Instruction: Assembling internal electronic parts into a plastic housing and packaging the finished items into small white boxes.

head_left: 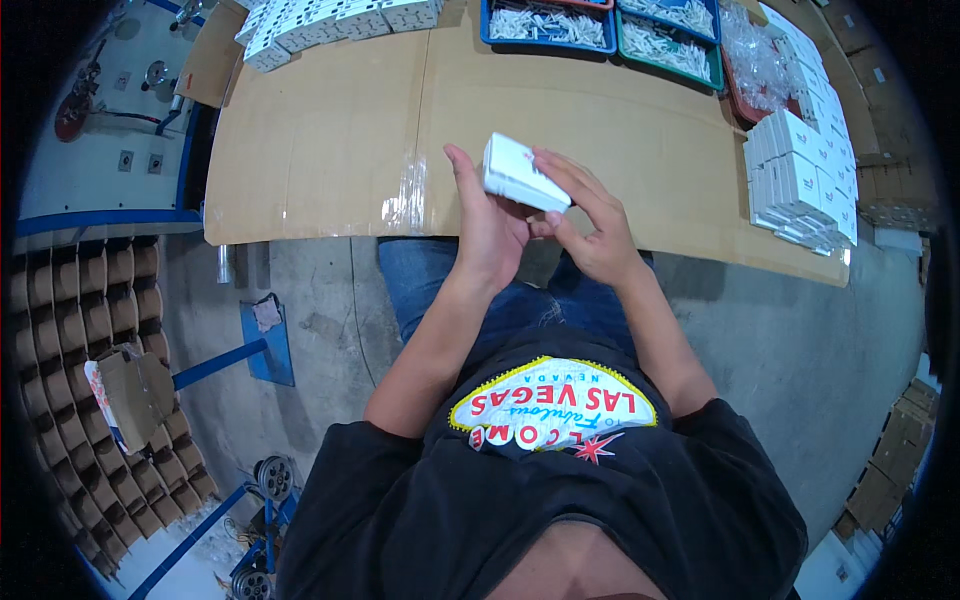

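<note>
A small white flat carton (pixel 522 173) is tilted between my two hands, above the near edge of the cardboard-covered table. My left hand (pixel 490 232) supports it from below and the left. Its thumb points up, apart from the carton, and its other fingers are mostly hidden behind it. My right hand (pixel 598 225) grips the carton's right end, fingers laid over the top face and thumb at the lower edge. What the carton contains cannot be seen.
Stacked white cartons (pixel 800 185) stand at the table's right, with more cartons (pixel 335 25) at the far left. Along the far edge, a blue tray (pixel 548 47) and a green tray (pixel 672 72) hold small white pieces. Clear plastic bags (pixel 755 65) lie beside them. Brown cardboard (pixel 330 150) covers the table.
</note>
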A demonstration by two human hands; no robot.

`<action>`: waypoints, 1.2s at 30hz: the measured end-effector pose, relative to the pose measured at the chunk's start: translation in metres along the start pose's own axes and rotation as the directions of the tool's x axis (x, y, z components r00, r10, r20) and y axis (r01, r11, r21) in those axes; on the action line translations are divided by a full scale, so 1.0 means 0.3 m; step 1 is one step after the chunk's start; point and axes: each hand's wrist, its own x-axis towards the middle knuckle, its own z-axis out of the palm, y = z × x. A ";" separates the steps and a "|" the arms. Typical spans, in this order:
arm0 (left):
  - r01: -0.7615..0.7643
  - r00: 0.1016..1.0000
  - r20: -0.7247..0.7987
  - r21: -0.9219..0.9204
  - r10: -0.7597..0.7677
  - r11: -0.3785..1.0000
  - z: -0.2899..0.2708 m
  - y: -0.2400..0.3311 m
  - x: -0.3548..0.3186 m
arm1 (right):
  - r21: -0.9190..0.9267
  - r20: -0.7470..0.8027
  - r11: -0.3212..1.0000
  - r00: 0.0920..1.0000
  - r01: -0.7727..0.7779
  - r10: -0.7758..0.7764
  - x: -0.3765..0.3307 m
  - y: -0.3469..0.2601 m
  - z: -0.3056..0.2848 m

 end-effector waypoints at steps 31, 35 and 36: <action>-0.107 0.986 -0.122 0.057 0.113 0.993 0.023 -0.144 0.001 | -0.351 -0.126 0.930 0.979 0.109 -0.163 -0.067 0.003 0.069; -0.092 0.992 -0.088 0.003 0.092 0.996 0.021 -0.156 0.006 | -0.351 -0.137 0.935 0.984 0.059 -0.114 -0.077 0.001 0.069; -0.074 0.994 -0.083 -0.018 0.072 0.997 0.019 -0.158 0.008 | -0.350 -0.135 0.935 0.984 0.060 -0.114 -0.075 0.001 0.071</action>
